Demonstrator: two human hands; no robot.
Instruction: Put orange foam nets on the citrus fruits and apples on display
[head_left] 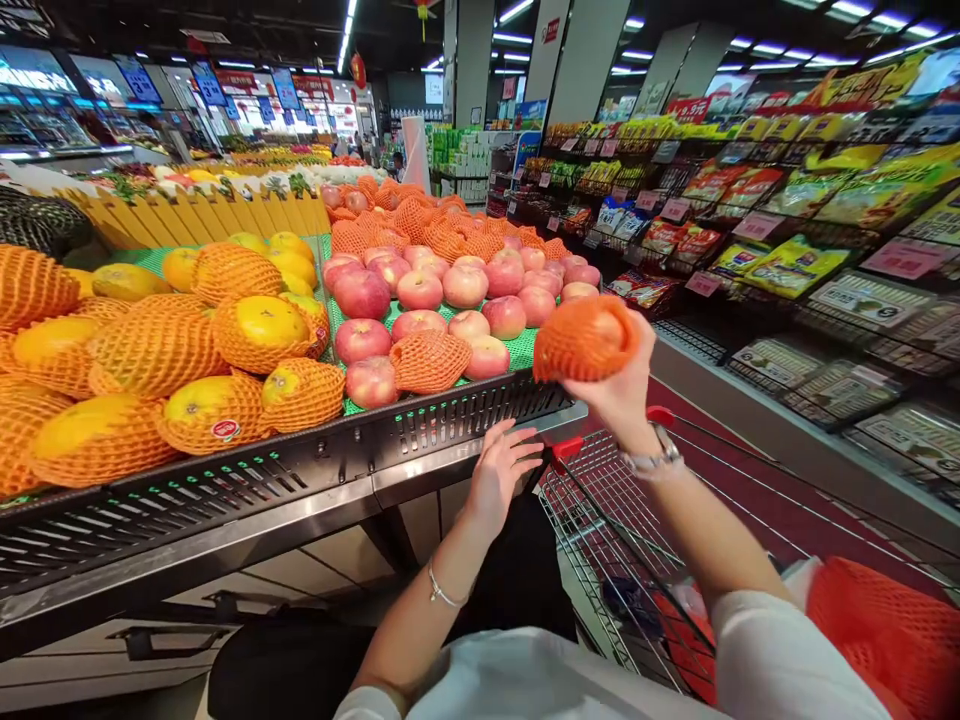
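My right hand [622,385] is raised above the cart and holds an apple wrapped in an orange foam net [583,338]. My left hand [501,468] rests with spread fingers against the dark metal edge of the fruit stand [450,420]. Just beyond it lie red-pink apples [442,295] on green matting, and an empty orange foam net [430,360] lies among them. Yellow mangoes in orange nets [225,340] fill the stand's left half.
A wire shopping cart [622,540] with red handle ends stands in front of me on the right, with an orange net bag [892,630] at my right elbow. Shelves of packaged goods [810,250] line the right of the aisle. More produce displays lie behind.
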